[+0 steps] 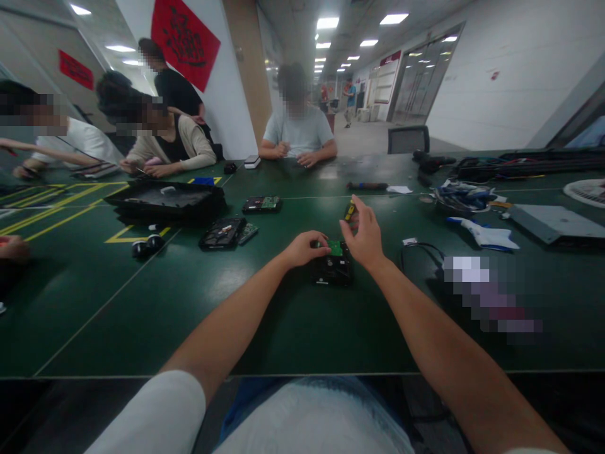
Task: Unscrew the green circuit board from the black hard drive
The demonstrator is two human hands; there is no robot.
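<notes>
I see the hard drive [333,274] on the green table [265,334], just below the middle of the frame, with its green circuit board [336,248] facing up. My left hand [302,249] sits over its upper-left edge, fingers bent and tips on the board; I cannot tell whether they grip the drive or merely press on it. My right hand [366,236] pinches a yellow-and-black tool [350,211], probably a screwdriver, above the drive near the frame's centre; its tip is too small for me to make out. To work well here, I would brace the drive by its sides rather than by the board, so it cannot slide or twist. I would bring the tool in square to the surface, sight its tip before pressing, and turn it with the fingers, wrist loose, keeping my left fingertips out of its line. The black cable [420,244], right of centre, lies apart from the drive.
</notes>
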